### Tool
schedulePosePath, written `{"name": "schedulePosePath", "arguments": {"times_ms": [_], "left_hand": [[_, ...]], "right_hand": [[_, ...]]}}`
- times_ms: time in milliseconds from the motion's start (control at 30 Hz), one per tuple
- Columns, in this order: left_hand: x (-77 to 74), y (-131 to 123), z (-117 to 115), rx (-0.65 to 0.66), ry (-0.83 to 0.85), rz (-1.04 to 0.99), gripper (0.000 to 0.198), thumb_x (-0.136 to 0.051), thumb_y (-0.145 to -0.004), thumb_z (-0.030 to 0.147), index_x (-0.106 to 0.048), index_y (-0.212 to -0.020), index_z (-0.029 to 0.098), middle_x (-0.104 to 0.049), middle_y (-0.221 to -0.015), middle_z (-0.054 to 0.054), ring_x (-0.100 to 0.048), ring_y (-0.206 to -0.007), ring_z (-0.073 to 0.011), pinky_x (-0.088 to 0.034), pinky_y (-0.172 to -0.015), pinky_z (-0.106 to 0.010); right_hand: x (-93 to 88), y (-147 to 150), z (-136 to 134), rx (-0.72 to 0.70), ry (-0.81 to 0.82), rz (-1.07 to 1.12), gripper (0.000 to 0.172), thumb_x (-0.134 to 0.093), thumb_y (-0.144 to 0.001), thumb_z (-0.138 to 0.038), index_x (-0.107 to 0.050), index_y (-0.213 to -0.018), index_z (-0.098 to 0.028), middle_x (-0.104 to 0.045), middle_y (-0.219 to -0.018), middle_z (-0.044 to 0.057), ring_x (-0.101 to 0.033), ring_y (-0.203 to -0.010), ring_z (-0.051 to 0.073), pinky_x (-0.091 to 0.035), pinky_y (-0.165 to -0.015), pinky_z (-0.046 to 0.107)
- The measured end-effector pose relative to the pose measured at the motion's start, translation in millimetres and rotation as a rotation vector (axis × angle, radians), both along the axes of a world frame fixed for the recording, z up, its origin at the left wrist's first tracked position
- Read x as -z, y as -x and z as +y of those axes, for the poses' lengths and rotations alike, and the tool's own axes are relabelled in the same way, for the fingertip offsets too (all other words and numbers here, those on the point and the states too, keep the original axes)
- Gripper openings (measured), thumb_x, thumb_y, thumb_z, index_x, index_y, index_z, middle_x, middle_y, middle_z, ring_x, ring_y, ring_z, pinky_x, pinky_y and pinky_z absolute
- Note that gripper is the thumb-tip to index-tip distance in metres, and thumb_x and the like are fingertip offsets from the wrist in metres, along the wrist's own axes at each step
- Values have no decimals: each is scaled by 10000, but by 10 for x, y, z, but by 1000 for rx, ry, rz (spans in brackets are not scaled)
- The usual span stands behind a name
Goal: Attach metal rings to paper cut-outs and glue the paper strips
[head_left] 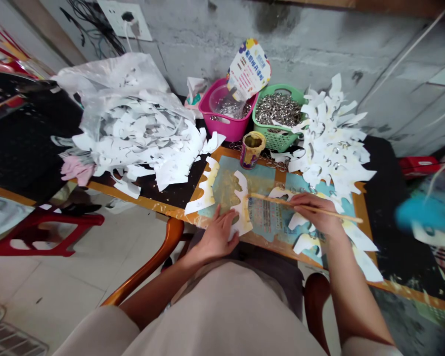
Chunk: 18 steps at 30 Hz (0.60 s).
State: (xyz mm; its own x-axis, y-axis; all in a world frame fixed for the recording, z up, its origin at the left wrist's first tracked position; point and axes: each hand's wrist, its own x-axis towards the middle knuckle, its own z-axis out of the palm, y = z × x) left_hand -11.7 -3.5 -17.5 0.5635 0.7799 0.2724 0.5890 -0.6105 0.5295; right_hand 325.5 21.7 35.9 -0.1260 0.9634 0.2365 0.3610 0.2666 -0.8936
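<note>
My left hand (pixel 218 231) lies on the work board, its fingers stretched over the lower left edge of a white scalloped cut-out piece (pixel 244 200). Yellowish smears run along the right side of that piece. Between the fingers of my right hand (pixel 316 212) is a long thin wooden stick (pixel 267 199), its far tip at the piece's right edge. To the left is a second scalloped piece (pixel 206 190), also smeared yellow. Behind them stands a small stained tub (pixel 252 150) with brownish-yellow contents. More white pieces (pixel 307 242) lie under and around my right hand.
A pink basket (pixel 228 129) and a green basket (pixel 278 138), both holding metal rings, stand against the wall. Heaped white cut-outs spill from a plastic bag (pixel 111 74) at left. Another pile (pixel 332 143) rises at right. A red stool (pixel 59 237) stands at lower left.
</note>
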Motion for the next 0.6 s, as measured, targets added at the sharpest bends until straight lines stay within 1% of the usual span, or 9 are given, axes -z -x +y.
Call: {"name": "schedulePosePath", "arguments": {"times_ms": [67,100,133,200,267,300,367,467,600], "left_hand": [[-4,1,-3,0,0,3,575,-532,-848,198,-339,-1388,160,-623,-1285,-170,-542,-1303,-306,-175,-1216,-620],[-7,1,-3,1,-1,4,577,-530,-847,196,-336,-1389,163,-621,-1288,-171,-544,-1301,-307,-177,-1213,-626],[-9,2,-4,2,-3,4,580,-529,-845,196,-334,-1391,166,-620,-1290,-172,-547,-1298,-310,-181,-1209,-632],[-12,4,-4,3,-6,4,584,-529,-844,197,-333,-1393,166,-619,-1288,-174,-549,-1295,-315,-189,-1203,-639],[-12,7,-3,2,-7,2,582,-528,-846,200,-334,-1394,163,-620,-1286,-173,-544,-1299,-314,-193,-1203,-637],[-11,8,-2,2,-3,1,581,-527,-848,202,-335,-1395,165,-619,-1287,-170,-542,-1302,-313,-191,-1204,-637],[-4,11,0,4,4,0,578,-526,-850,206,-338,-1396,173,-619,-1292,-164,-542,-1301,-314,-187,-1203,-643],[8,12,3,7,5,0,572,-522,-854,211,-341,-1395,178,-617,-1296,-162,-543,-1300,-316,-183,-1204,-646],[11,11,3,5,3,5,556,-517,-859,214,-350,-1387,168,-618,-1290,-164,-538,-1306,-309,-181,-1210,-637]], "right_hand": [[14,5,15,105,-61,74,106,-757,-804,-288,-781,-895,-240,-737,-949,86,-691,-908,240,-579,-791,369],[14,-7,9,122,-64,115,107,-763,-797,-288,-782,-891,-239,-735,-946,89,-692,-891,244,-584,-761,371],[9,-29,-4,101,-44,151,108,-770,-790,-288,-782,-883,-236,-733,-941,94,-693,-868,246,-587,-723,368],[-9,-86,-42,-26,40,193,108,-777,-782,-289,-784,-867,-222,-730,-903,100,-694,-810,242,-584,-651,350],[-25,-139,-80,-166,138,186,117,-775,-787,-296,-784,-861,-205,-727,-872,104,-691,-758,226,-580,-614,330],[-27,-157,-92,-215,177,175,125,-774,-791,-303,-782,-857,-197,-727,-867,106,-690,-742,219,-580,-608,323],[-18,-170,-96,-261,221,147,149,-779,-791,-325,-778,-848,-187,-729,-879,114,-693,-729,211,-584,-616,318],[18,-141,-47,-236,202,94,186,-789,-781,-363,-779,-849,-190,-734,-909,121,-704,-782,226,-591,-666,330],[57,-48,75,-94,74,24,173,-778,-789,-373,-785,-871,-222,-746,-912,96,-704,-859,233,-589,-750,351]]}}
